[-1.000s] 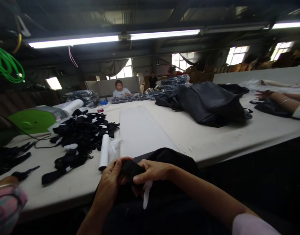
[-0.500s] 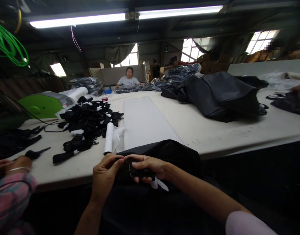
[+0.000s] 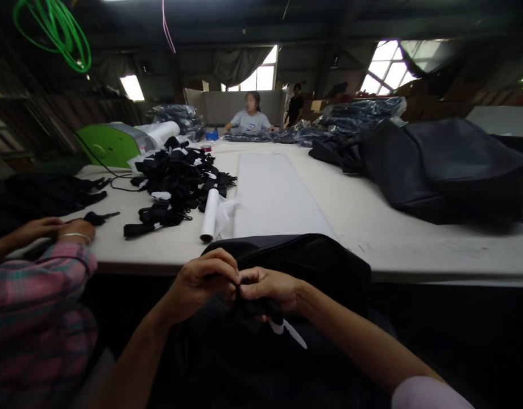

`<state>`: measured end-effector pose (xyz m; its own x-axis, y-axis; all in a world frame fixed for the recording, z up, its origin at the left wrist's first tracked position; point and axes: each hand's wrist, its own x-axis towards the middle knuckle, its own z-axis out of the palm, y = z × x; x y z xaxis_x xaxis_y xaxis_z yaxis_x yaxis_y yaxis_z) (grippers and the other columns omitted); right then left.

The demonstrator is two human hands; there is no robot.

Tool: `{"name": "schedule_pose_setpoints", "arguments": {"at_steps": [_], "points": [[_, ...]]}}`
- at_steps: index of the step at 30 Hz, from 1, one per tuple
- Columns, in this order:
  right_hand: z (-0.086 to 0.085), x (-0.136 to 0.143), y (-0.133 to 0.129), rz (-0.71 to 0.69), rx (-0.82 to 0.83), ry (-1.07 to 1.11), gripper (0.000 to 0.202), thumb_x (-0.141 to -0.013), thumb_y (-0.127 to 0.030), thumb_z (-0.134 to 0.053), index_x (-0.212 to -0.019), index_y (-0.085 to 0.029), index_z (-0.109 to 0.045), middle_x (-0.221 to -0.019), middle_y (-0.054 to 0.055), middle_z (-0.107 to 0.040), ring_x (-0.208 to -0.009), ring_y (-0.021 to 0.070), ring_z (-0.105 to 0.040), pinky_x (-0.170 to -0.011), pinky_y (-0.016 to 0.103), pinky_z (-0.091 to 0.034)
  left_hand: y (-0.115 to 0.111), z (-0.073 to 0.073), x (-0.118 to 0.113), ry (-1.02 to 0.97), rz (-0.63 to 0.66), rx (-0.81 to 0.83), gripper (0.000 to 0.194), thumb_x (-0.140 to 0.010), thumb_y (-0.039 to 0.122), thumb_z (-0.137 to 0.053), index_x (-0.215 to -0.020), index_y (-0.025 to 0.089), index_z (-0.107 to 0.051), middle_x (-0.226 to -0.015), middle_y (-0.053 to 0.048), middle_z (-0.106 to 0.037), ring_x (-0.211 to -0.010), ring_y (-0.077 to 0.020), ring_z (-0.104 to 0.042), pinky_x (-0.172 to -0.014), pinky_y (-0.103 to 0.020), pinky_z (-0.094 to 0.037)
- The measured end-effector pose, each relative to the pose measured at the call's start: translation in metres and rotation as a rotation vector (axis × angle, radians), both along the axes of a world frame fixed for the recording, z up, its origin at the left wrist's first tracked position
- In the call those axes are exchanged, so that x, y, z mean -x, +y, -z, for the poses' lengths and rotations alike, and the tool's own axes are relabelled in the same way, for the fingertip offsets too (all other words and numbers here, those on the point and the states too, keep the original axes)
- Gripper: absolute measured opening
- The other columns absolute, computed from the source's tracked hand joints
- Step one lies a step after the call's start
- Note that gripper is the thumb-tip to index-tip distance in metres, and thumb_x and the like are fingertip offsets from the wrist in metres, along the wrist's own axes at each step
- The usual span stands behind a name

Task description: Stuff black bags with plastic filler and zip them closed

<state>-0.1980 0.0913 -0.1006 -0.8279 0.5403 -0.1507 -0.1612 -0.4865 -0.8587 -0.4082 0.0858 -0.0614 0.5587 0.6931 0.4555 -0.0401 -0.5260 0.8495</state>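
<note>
My right hand (image 3: pixel 272 289) is closed round a bundled black strap (image 3: pixel 257 308), from which a white tag (image 3: pixel 294 334) hangs. My left hand (image 3: pixel 210 278) is pinched at the near end of that bundle, its fingertips meeting those of my right hand; what exactly it grips is too small and dark to tell. Behind and below both hands a large black bag (image 3: pixel 304 253) leans at the table's front edge.
On the white table (image 3: pixel 415 261) lie a heap of black straps (image 3: pixel 180 170), a white roll (image 3: pixel 209 216), a grey board (image 3: pixel 278 193) and large black bags (image 3: pixel 449 165). A green machine (image 3: pixel 108 145) stands back left. A co-worker's hands (image 3: pixel 76 230) work at the left; another person (image 3: pixel 249 119) is opposite.
The view has turned left and tilted down. My left hand has shifted its fingers and lies more bent over the strap bundle, which my right hand still holds.
</note>
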Motion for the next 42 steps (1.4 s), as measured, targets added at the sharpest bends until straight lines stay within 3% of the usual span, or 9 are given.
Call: {"name": "schedule_pose_setpoints", "arguments": {"at_steps": [2,6,8,11,15,20,27,33,42], "points": [[-0.001,0.002,0.002,0.122,-0.031,-0.042,0.051,-0.069,-0.049,-0.088,-0.1,-0.014,-0.067,-0.091,0.004,-0.071,-0.048,0.0057,-0.056,-0.038,0.015,-0.045,0.007,0.01,0.007,0.0,-0.179,0.042,0.013,-0.085,0.033,-0.073,-0.089,0.021,-0.075,-0.096,-0.006,-0.066,-0.085,-0.0178,-0.067,-0.073,-0.024,-0.055],[0.0,-0.002,0.013,0.429,-0.072,-0.179,0.05,-0.068,-0.051,-0.085,-0.097,-0.014,-0.07,-0.094,0.005,-0.073,-0.045,0.0036,-0.05,-0.035,0.015,-0.037,0.021,0.046,0.036,0.119,-0.842,0.174,0.039,-0.078,0.052,-0.067,-0.102,0.021,-0.071,-0.108,-0.009,-0.07,-0.103,-0.0281,-0.063,-0.097,-0.039,-0.049],[0.004,-0.002,0.016,0.499,-0.104,-0.244,0.052,-0.067,-0.053,-0.085,-0.098,-0.014,-0.071,-0.094,0.006,-0.074,-0.046,0.0043,-0.048,-0.035,0.016,-0.035,0.023,0.068,0.052,0.161,-1.0,0.27,0.043,-0.075,0.056,-0.064,-0.096,0.02,-0.072,-0.108,-0.013,-0.071,-0.108,-0.0342,-0.061,-0.104,-0.047,-0.043],[0.013,0.007,0.014,0.458,-0.154,-0.328,0.052,-0.067,-0.053,-0.084,-0.099,-0.013,-0.073,-0.091,0.007,-0.075,-0.05,0.0068,-0.051,-0.04,0.018,-0.035,0.019,0.097,0.068,0.174,-0.995,0.437,0.051,-0.074,0.064,-0.055,-0.088,0.019,-0.073,-0.104,-0.015,-0.073,-0.112,-0.0379,-0.061,-0.105,-0.049,-0.04],[0.028,0.033,0.005,0.338,-0.269,-0.342,0.048,-0.072,-0.055,-0.08,-0.091,-0.011,-0.076,-0.081,0.006,-0.073,-0.062,0.0085,-0.056,-0.059,0.021,-0.041,0.009,0.114,0.077,0.107,-0.937,0.622,0.076,-0.071,0.073,-0.055,-0.113,0.011,-0.068,-0.128,-0.019,-0.065,-0.129,-0.0379,-0.053,-0.114,-0.047,-0.033],[0.029,0.06,0.008,0.327,-0.44,-0.373,0.043,-0.082,-0.056,-0.069,-0.092,-0.014,-0.073,-0.084,0.004,-0.072,-0.065,0.0105,-0.055,-0.063,0.024,-0.04,0.002,0.112,0.092,-0.027,-0.673,0.844,0.069,-0.063,0.068,-0.07,-0.101,0.011,-0.071,-0.102,-0.017,-0.075,-0.097,-0.0331,-0.07,-0.09,-0.042,-0.052],[0.023,0.092,0.02,0.444,-0.933,-0.578,0.019,-0.093,-0.031,-0.061,-0.09,-0.017,-0.073,-0.086,0.003,-0.072,-0.081,0.0158,-0.064,-0.075,0.027,-0.043,0.002,0.104,0.108,0.098,-0.637,0.784,0.052,-0.056,0.055,-0.082,-0.089,0.016,-0.077,-0.091,-0.01,-0.077,-0.087,-0.0269,-0.068,-0.082,-0.034,-0.05],[0.042,0.114,0.024,0.468,-0.973,-0.692,0.012,-0.09,-0.025,-0.066,-0.09,-0.016,-0.074,-0.092,0.006,-0.072,-0.086,0.0177,-0.063,-0.079,0.029,-0.045,0.015,0.104,0.113,0.345,-0.707,0.642,0.036,-0.046,0.047,-0.085,-0.061,0.015,-0.075,-0.066,-0.009,-0.071,-0.072,-0.0263,-0.06,-0.067,-0.031,-0.039],[0.044,0.101,0.025,0.498,-0.826,-0.594,0.015,-0.09,-0.026,-0.063,-0.089,-0.016,-0.074,-0.089,0.004,-0.073,-0.087,0.0186,-0.066,-0.081,0.03,-0.047,-0.016,0.096,0.119,0.31,-0.606,0.702,0.055,-0.057,0.066,-0.079,-0.08,0.016,-0.077,-0.079,-0.007,-0.072,-0.076,-0.0226,-0.06,-0.069,-0.028,-0.042]]}}
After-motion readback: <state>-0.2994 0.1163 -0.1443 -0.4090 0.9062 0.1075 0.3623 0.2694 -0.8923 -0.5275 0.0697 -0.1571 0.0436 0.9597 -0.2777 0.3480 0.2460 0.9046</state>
